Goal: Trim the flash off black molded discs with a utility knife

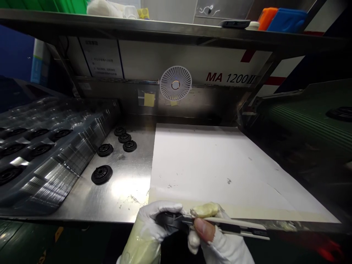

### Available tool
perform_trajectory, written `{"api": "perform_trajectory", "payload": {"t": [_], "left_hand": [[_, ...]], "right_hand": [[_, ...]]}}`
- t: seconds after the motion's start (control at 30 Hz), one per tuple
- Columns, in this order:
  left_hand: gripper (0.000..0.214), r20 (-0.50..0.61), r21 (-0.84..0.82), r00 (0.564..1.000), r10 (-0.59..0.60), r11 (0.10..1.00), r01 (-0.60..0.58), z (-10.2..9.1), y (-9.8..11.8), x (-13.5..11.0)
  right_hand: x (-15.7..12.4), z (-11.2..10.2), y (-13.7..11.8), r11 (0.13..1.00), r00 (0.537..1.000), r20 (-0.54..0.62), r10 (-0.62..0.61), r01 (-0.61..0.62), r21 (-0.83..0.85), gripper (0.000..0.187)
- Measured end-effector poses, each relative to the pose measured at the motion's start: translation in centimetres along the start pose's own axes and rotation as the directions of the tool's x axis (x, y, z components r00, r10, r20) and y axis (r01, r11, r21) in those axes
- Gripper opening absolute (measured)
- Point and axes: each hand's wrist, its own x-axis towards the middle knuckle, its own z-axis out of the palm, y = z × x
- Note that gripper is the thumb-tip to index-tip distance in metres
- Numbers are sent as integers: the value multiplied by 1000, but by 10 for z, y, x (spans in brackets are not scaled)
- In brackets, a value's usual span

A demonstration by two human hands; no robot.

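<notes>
My left hand (154, 223), in a white glove with a yellowish cover over the wrist, is closed round a black round part (172, 220). It looks like the ribbed black discs on the bench, though the fingers hide much of it. My right hand (217, 234) grips a slim white-and-black utility knife (239, 229), its long body pointing right. The right thumb is bare at the tip and presses along the knife. Both hands meet at the bench's front edge, and the knife's front end touches or nearly touches the black part. Its tip is hidden.
Several black discs (102, 174) lie on the metal bench (129, 205). Left of them rises a stack of clear plastic trays (63, 176) holding more discs. A white sheet (203, 161) with dark crumbs covers the right side. Behind stands a small fan (175, 83), below a shelf (165, 27).
</notes>
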Motion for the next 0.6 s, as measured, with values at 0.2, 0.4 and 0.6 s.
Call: {"api": "perform_trajectory", "payload": {"t": [0.2,0.4,0.6], "left_hand": [[3,42,-9,994,-104,995,104,-1,-4,1],[8,193,-12,954,-228,972,235,1,-6,2],[22,339,153,919,-204,975,160,0,3,-3]], "right_hand": [[-6,-8,-10,999,999,32,25,-26,25,30],[-3,-15,-11,1000,1000,17,1,-1,-5,27],[-9,-16,-12,995,996,-7,-84,84,-59,16]]}}
